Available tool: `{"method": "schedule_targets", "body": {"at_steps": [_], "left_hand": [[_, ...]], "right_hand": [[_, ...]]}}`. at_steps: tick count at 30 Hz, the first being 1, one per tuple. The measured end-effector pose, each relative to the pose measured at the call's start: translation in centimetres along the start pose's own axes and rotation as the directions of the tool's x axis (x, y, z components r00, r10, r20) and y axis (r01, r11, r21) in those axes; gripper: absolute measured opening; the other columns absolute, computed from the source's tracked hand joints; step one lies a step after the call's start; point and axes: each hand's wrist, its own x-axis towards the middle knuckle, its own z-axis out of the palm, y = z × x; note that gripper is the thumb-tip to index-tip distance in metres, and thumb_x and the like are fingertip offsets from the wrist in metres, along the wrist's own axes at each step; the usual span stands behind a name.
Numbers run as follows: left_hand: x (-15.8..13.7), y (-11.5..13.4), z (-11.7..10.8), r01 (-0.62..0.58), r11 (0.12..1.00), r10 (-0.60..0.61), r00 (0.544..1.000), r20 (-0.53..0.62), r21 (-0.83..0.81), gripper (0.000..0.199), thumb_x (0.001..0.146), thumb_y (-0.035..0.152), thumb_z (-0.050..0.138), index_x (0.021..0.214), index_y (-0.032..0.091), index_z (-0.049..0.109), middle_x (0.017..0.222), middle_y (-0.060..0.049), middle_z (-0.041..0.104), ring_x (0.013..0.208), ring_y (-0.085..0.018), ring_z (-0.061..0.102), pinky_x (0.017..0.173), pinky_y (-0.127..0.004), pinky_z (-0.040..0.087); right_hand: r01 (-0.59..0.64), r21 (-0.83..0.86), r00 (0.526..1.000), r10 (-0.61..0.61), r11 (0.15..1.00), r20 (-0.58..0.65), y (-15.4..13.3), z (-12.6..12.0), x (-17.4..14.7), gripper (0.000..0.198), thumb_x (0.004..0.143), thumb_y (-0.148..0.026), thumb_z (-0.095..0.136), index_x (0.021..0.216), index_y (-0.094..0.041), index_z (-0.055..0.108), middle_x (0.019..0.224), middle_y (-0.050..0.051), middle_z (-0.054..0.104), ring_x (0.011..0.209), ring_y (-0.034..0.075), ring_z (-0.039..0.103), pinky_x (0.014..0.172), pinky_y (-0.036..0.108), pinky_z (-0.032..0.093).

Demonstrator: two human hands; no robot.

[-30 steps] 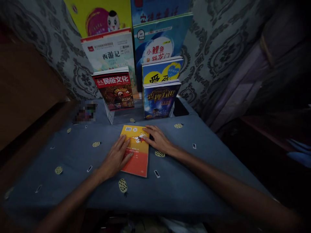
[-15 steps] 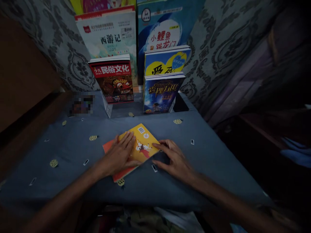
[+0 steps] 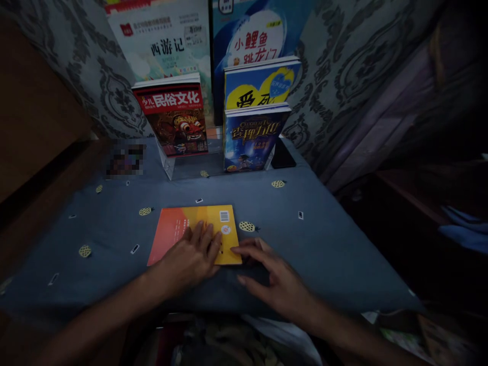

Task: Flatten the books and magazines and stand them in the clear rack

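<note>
A thin book (image 3: 170,227) with an orange-to-yellow cover and a barcode lies flat on the blue tablecloth, its long edges running left to right. Across its middle rests my left hand (image 3: 195,251), fingers stretched out on the cover, hiding part of the picture. At the book's lower right corner is my right hand (image 3: 267,264); its index fingertip touches the edge, while the thumb stands apart below, off the book. Neither hand is wrapped around anything.
Behind, a clear stand (image 3: 168,166) carries several upright books, among them a red-and-black book (image 3: 179,119) and a dark blue book (image 3: 249,140). A black flat object (image 3: 282,155) lies right of the stand. A patterned curtain (image 3: 343,76) hangs behind the table.
The book has turned from a slanted position to lie square with the table's front. Both hands have shifted slightly toward me with it, and the view has tipped downward.
</note>
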Motion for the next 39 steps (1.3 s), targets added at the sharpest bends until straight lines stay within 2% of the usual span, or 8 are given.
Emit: {"method": "schedule_targets", "body": {"at_steps": [5, 10, 14, 18, 25, 31, 36, 39], "left_hand": [[0.0, -0.9, -2.4, -0.034, 0.996, 0.031, 0.999, -0.038, -0.077, 0.029, 0.103, 0.018, 0.041, 0.128, 0.011, 0.053, 0.124, -0.02, 0.067, 0.118, -0.031, 0.066, 0.089, -0.041, 0.057], [0.5, -2.6, -5.1, 0.05, 0.964, -0.04, 0.998, 0.042, -0.263, 0.025, 0.107, 0.027, 0.033, 0.114, 0.015, 0.054, 0.09, -0.008, 0.072, 0.076, -0.022, 0.071, 0.067, -0.032, 0.053], [1.0, -4.4, -6.3, 0.105, 0.894, -0.116, 0.993, 0.002, -0.436, 0.026, 0.105, 0.032, 0.039, 0.119, 0.017, 0.055, 0.086, -0.004, 0.07, 0.071, -0.018, 0.067, 0.064, -0.026, 0.046], [1.0, -6.8, -7.2, 0.138, 0.799, -0.166, 0.986, 0.007, -0.585, 0.037, 0.097, 0.041, 0.052, 0.128, 0.021, 0.056, 0.09, -0.002, 0.071, 0.075, -0.017, 0.066, 0.064, -0.023, 0.042], [0.4, -9.5, -8.2, 0.144, 0.748, -0.151, 0.987, 0.046, -0.648, 0.035, 0.095, 0.04, 0.049, 0.115, 0.018, 0.066, 0.08, -0.001, 0.069, 0.063, -0.014, 0.059, 0.057, -0.023, 0.038], [2.0, -9.7, -9.5, 0.256, 0.666, -0.319, 0.947, 0.042, -0.701, 0.039, 0.093, 0.046, 0.047, 0.104, 0.013, 0.065, 0.079, -0.003, 0.067, 0.064, -0.015, 0.059, 0.055, -0.023, 0.04], [2.8, -9.2, -9.0, 0.286, 0.483, -0.385, 0.918, 0.093, -0.828, 0.035, 0.088, 0.046, 0.054, 0.101, 0.014, 0.063, 0.085, -0.006, 0.07, 0.07, -0.017, 0.065, 0.057, -0.025, 0.047], [2.8, -9.1, -8.0, 0.277, 0.179, -0.372, 0.907, 0.196, -0.944, 0.04, 0.085, 0.049, 0.063, 0.104, 0.015, 0.059, 0.087, -0.006, 0.072, 0.069, -0.018, 0.069, 0.059, -0.027, 0.054]], "right_hand": [[0.159, -0.209, 0.987, -0.163, 0.965, -0.004, -0.3, -1.5, 2.1, 0.042, 0.087, -0.023, 0.067, 0.128, -0.03, 0.064, 0.132, 0.009, 0.057, 0.125, 0.026, 0.057, 0.101, 0.046, 0.053], [0.29, -0.155, 0.957, -0.291, 0.944, 0.018, 0.1, -2.1, 6.0, 0.028, 0.088, -0.029, 0.069, 0.116, -0.024, 0.069, 0.128, 0.009, 0.066, 0.12, 0.027, 0.06, 0.104, 0.049, 0.047], [0.212, 0.128, 0.973, -0.221, 0.969, 0.063, 0.9, -2.1, 9.3, 0.024, 0.086, -0.042, 0.071, 0.095, -0.02, 0.072, 0.091, 0.003, 0.072, 0.088, 0.021, 0.066, 0.084, 0.037, 0.053], [0.161, 0.287, 0.984, -0.176, 0.944, 0.026, 1.3, -2.3, 11.4, 0.026, 0.078, -0.044, 0.076, 0.085, -0.02, 0.072, 0.08, -0.001, 0.069, 0.077, 0.017, 0.062, 0.076, 0.031, 0.051], [0.124, 0.484, 0.986, -0.052, 0.866, -0.159, 1.9, -2.6, 14.8, 0.032, 0.075, -0.051, 0.075, 0.089, -0.022, 0.073, 0.089, 0.002, 0.071, 0.087, 0.019, 0.063, 0.085, 0.037, 0.052], [0.156, 0.288, 0.905, -0.02, 0.945, -0.424, 2.4, -1.9, 15.4, 0.053, 0.083, -0.055, 0.069, 0.125, -0.025, 0.061, 0.13, 0.01, 0.062, 0.12, 0.026, 0.056, 0.109, 0.051, 0.042], [0.082, 0.25, 0.941, 0.008, 0.965, -0.339, 2.9, 0.4, 13.2, 0.07, 0.088, -0.055, 0.062, 0.147, -0.026, 0.04, 0.152, 0.013, 0.044, 0.137, 0.027, 0.044, 0.112, 0.05, 0.041], [0.049, 0.327, 0.958, 0.049, 0.944, -0.284, 2.4, 0.2, 13.0, 0.068, 0.087, -0.055, 0.063, 0.145, -0.025, 0.042, 0.151, 0.012, 0.047, 0.135, 0.026, 0.047, 0.111, 0.047, 0.042]]}}
